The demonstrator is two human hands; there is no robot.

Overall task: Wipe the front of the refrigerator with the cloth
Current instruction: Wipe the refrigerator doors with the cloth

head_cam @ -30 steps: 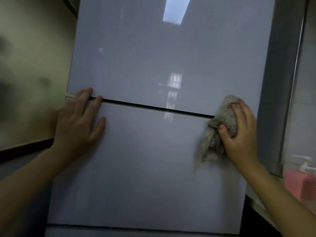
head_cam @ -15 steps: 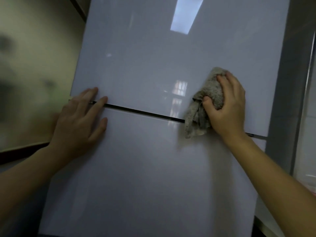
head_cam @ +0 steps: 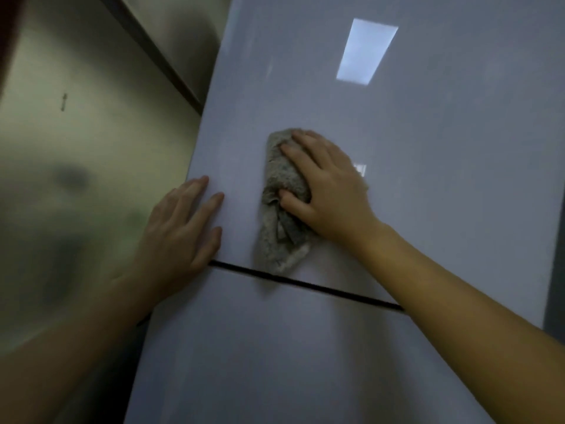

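Head view, right hand [head_cam: 328, 194]: your fingers curl over the grey cloth [head_cam: 282, 209] and press it to the refrigerator [head_cam: 443, 179] upper door, just above the dark door gap [head_cam: 305, 284].
Left hand [head_cam: 180, 234]: your fingers lie straight, flat on the door's left edge, beside the cloth.
Wall [head_cam: 91, 148]: small dark mark [head_cam: 63, 101], too small to read.

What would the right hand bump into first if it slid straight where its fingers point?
Only bare door lies up-left of the right hand and cloth. It would probably reach the door's left edge first, missing the left hand.
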